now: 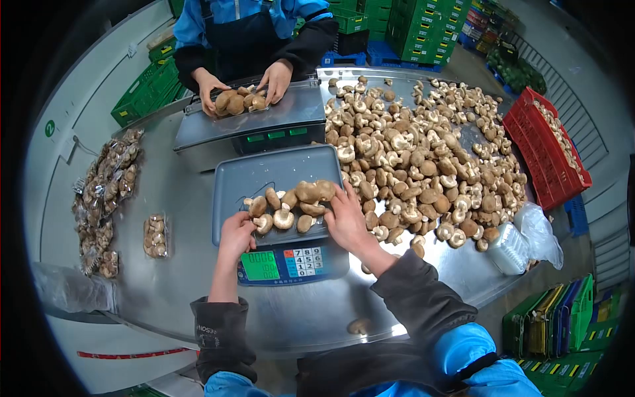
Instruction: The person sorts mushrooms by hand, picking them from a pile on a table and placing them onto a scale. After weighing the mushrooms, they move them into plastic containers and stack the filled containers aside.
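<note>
A row of brown-capped shiitake mushrooms [284,217] lies on the grey tray [228,178] of a digital scale [334,268] with a lit green display. At the row's left end is my left hand [237,237], fingers bent and pressed together beside a pale mushroom; I cannot tell whether they grip anything. My right hand [349,221] reaches in from the right, its thumb and fingers apart, fingertips against the caps at that end. Across the table, a person's two hands [278,78] cup more mushrooms [239,101] on a second scale [251,128].
A large heap of loose mushrooms [423,178] covers the table's right. Bagged packs [106,198] pile up at the left, with a single pack [156,237] nearer. Clear trays [508,250] and a red crate [539,155] stand right. One mushroom [359,326] lies near the front edge.
</note>
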### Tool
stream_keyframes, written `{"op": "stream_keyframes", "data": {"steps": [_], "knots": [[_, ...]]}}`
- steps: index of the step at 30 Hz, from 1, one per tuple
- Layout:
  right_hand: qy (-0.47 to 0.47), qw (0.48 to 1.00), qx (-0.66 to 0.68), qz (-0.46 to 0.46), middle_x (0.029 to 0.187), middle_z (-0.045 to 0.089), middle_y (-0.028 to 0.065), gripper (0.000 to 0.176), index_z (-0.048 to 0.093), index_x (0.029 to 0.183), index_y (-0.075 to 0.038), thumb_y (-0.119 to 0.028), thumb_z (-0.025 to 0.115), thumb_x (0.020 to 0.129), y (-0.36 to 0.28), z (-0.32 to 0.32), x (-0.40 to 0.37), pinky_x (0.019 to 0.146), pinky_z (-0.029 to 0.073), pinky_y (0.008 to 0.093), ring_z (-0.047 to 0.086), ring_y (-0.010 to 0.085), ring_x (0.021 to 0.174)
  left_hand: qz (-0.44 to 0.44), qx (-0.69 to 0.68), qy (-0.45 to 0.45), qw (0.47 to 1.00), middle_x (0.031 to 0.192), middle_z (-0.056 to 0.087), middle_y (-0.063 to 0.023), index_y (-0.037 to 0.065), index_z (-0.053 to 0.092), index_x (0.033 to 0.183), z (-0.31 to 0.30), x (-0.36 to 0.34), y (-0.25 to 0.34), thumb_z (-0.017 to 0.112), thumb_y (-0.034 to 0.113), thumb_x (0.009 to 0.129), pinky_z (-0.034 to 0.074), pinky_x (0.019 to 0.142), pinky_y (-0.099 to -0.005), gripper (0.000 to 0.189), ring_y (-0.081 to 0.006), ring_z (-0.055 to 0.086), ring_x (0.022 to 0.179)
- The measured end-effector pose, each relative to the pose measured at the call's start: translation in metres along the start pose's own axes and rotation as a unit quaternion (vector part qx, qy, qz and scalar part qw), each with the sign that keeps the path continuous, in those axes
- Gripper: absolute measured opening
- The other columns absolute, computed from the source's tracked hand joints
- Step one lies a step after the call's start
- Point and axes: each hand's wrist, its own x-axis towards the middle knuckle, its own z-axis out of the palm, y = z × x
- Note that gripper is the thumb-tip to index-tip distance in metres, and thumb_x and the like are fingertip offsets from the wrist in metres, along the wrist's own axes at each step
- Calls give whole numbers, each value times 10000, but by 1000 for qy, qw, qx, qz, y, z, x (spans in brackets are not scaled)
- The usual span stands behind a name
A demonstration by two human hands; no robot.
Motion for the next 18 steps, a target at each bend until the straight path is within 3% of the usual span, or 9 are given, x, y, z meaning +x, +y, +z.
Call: {"op": "stream_keyframes", "data": {"steps": [4, 6, 7, 9, 11, 13, 17, 18], "knots": [[-20, 998, -63, -12, 1413, 417, 179, 428, 526, 1252, 27, -182, 555, 879, 0, -2, 1, 1129, 266, 468, 258, 386, 1383, 28, 115, 29, 993, 583, 571, -79, -65, 586, 1066, -5, 11, -4, 524, 27, 817, 467, 457, -347, 272, -217, 586, 464], [-30, 997, -75, -21, 1415, 415, 178, 435, 525, 1260, 19, -209, 555, 891, 2, -9, -2, 1129, 268, 459, 258, 373, 1387, 114, 367, 122, 915, 751, 643, -126, -21, 595, 1079, -9, 3, 0, 573, 75, 819, 518, 659, -415, 278, -321, 647, 674], [-30, 996, -78, -30, 1389, 441, 172, 431, 534, 1243, 20, -215, 576, 884, 4, -14, -3, 1118, 285, 454, 285, 366, 1374, 108, 366, 120, 916, 751, 643, -126, -21, 595, 1079, -7, -2, 6, 573, 75, 819, 518, 659, -415, 278, -321, 647, 674], [-35, 995, -80, -37, 1362, 466, 167, 426, 542, 1225, 21, -220, 598, 877, 10, -20, -6, 1107, 302, 448, 312, 359, 1361, 227, 355, 231, 877, 986, 651, -138, -8, 590, 1130, 8, -9, 30, 635, 120, 805, 513, 780, -387, 352, -335, 643, 883], [-38, 997, -36, -58, 1312, 509, 166, 380, 560, 1192, 9, -182, 615, 868, 17, -26, -5, 1083, 337, 435, 381, 351, 1319, 337, 256, 140, 895, 1185, 586, -156, 14, 575, 1178, 29, -10, 55, 674, 161, 798, 494, 838, -408, 419, -330, 611, 998], [-23, 997, -32, -72, 1271, 535, 165, 355, 572, 1152, 4, -138, 643, 835, 17, -30, -2, 1065, 357, 443, 423, 357, 1283, 437, 241, 77, 863, 1238, 556, -159, 21, 553, 1220, 53, -4, 72, 707, 161, 777, 456, 928, -398, 489, -333, 571, 1090], [12, 998, -4, -69, 1288, 508, 187, 474, 513, 1220, -6, -93, 661, 778, 10, -38, 10, 1073, 342, 453, 408, 368, 1292, 463, 267, 28, 845, 1199, 585, -151, 29, 559, 1226, 82, 16, 74, 724, 149, 764, 404, 1003, -391, 505, -335, 544, 1149], [13, 996, -3, -84, 1283, 506, 192, 498, 497, 1245, -6, -84, 654, 779, 7, -36, 15, 1075, 338, 452, 403, 377, 1291, 416, 271, 5, 868, 1185, 597, -148, 28, 559, 1224, 84, 20, 71, 735, 149, 756, 417, 993, -388, 515, -333, 554, 1142]]}}
